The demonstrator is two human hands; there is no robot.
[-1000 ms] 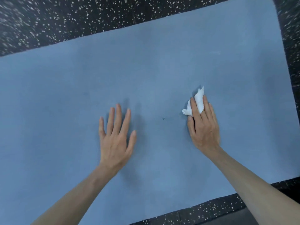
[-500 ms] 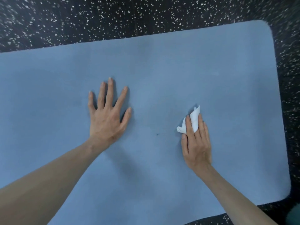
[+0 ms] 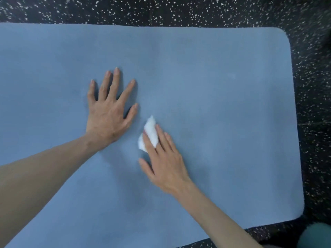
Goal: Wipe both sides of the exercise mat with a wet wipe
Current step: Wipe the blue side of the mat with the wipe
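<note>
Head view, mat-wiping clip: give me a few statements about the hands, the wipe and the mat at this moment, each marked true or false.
1. The left hand lies flat on the blue mat with fingers spread. True.
2. The white wipe is under the left hand. False: it is under the fingers of the right hand.
3. The mat is rolled up at its right end. False: it lies flat, and its rounded right corners show.
4. The mat lies on a dark speckled floor. True.
5. The two hands overlap. False: they are close but apart, with bare mat between them.
</note>
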